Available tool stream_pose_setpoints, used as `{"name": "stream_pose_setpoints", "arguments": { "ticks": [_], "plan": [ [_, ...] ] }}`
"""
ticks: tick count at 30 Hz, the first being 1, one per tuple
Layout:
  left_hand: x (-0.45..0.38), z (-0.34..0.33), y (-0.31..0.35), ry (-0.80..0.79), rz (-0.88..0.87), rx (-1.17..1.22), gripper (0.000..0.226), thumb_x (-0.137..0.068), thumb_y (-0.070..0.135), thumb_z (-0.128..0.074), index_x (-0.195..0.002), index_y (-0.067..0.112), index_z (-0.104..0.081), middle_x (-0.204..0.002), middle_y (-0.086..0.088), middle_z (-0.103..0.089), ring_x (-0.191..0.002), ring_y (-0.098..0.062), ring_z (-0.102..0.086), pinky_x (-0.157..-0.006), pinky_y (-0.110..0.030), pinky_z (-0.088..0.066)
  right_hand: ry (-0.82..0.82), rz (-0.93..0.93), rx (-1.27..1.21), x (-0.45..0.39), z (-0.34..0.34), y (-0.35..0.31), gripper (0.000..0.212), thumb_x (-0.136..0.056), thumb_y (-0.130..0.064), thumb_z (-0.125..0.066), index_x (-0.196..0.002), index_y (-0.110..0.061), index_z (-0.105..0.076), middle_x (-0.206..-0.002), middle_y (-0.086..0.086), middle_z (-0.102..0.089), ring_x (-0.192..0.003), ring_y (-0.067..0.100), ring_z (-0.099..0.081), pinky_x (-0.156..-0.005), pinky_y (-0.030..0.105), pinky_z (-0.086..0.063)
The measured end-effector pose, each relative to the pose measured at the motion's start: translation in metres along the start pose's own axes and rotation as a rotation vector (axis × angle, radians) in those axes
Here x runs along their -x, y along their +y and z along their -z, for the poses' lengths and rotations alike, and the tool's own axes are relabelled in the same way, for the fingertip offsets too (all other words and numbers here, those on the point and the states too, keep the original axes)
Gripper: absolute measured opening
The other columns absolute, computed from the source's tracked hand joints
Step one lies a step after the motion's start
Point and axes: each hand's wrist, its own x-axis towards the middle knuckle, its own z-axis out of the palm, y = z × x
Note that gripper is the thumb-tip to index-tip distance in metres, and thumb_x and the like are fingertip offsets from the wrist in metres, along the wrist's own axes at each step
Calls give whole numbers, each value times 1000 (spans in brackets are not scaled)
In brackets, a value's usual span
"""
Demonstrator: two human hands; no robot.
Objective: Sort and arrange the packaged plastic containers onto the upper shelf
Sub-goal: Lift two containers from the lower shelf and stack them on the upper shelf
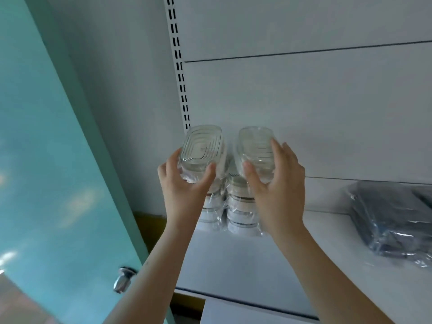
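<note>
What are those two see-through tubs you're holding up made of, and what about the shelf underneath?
The left container and right container look like clear glossy plastic in thin film: see-through, ridged, with highlights. The shelf looks like white painted metal, matte and smooth, though that is less certain.

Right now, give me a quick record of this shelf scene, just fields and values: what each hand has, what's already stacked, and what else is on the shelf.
left hand: grips left container pack, held up
right hand: grips right container pack, held up
shelf: white
stacked packs: two wrapped columns at the shelf's back, below the held packs
dark wrapped bundle: on the shelf, far right
teal door: left of the shelving
</note>
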Motion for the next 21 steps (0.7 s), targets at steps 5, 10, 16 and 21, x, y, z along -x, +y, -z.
{"name": "stream_pose_setpoints", "arguments": {
  "ticks": [5, 10, 16, 21],
  "plan": [
    [-25, -10, -6, -50, -2, -82, 80, -75, 57, -77, -142, 32, -42, -129, 7, -42, -121, -17, -49, -104, -38, -45, 19, 12, 68, -13, -15, -8, 61, -91, -60, -61, -138, -22, -53, -145, 7, -52, -127, 29, -46, -102, 40, -45],
    [-47, -12, -17, -229, 92, -245, 88, -77, 59, -73, -147, 23, -35, -140, -6, -45, -128, -25, -46, -104, -41, -42, -217, -70, 238, -16, -31, -16, 73, -93, -68, -45, -153, -27, -37, -159, 12, -35, -136, 37, -41, -107, 46, -39],
    [-58, 1, -17, -372, 67, -230, 95, -77, 66, -71, -151, 21, -33, -146, -4, -45, -131, -20, -48, -98, -31, -38, -287, -180, 45, -11, -31, -23, 74, -97, -63, -38, -160, -34, -13, -168, 9, -11, -152, 30, -17, -120, 45, -22],
    [-65, 11, -18, -432, 22, -297, 98, -78, 76, -59, -155, 24, -28, -152, -6, -41, -136, -25, -45, -107, -40, -39, -251, -208, 28, -13, -26, -24, 73, -98, -62, -37, -160, -30, -17, -168, 5, -11, -153, 26, -13, -122, 41, -17]
  ]
}}
